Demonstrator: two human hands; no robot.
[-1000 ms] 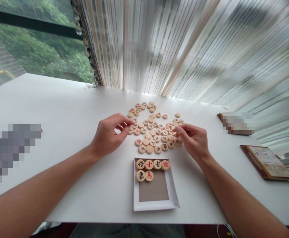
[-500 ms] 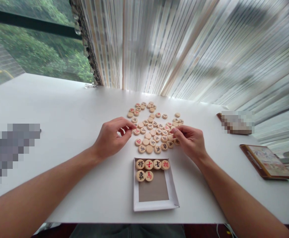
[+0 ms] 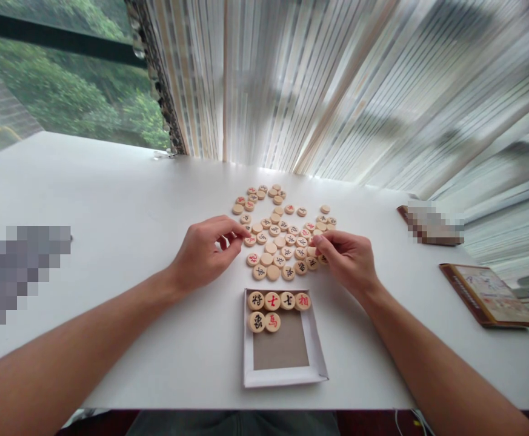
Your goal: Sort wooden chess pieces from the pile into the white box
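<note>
Many round wooden Chinese chess pieces (image 3: 273, 273) lie loosely spread on the white table, some with red or black characters up and some blank side up. At the left of the spread my left hand (image 3: 209, 249) has thumb and forefinger curled together by a red-marked piece (image 3: 250, 240). My right hand (image 3: 348, 254) is closed in a pinch at the right of the spread, low over the pieces. The fingers hide what either hand grips. Nearer me stands a shallow white box (image 3: 281, 376) with several pieces in two rows, among them a red horse piece (image 3: 272, 322) in the second row.
Two brown-edged, book-like items (image 3: 486, 297) lie on the right of the white table (image 3: 155, 345). A blurred-out grey object (image 3: 23, 272) is at the left. Striped curtains (image 3: 264, 79) and a window border the table's far edge.
The view has shifted very slightly. Both hands stay almost where they were, and the pieces in the box are the same.
</note>
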